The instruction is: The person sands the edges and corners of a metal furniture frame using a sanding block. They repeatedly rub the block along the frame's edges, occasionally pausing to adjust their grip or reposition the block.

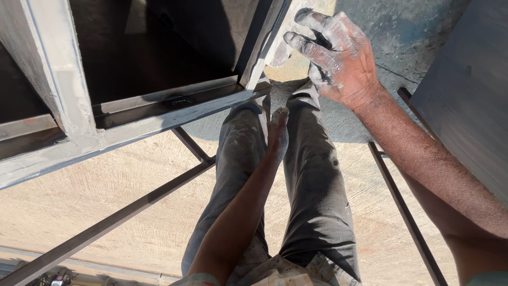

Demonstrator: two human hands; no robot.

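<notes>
In the head view, the right hand is dusted white and presses a pale scrap, perhaps sandpaper, against the upright bar of a grey metal frame; its fingers curl closed over the scrap, which sits just beyond the fingertips. The left hand hangs well below and nearer the body, fingers straight and loose, holding nothing, resting against the grey trousers. Just past the left hand's fingertips runs the frame's lower rail. Dark thin metal bars cross the concrete floor beneath both arms.
</notes>
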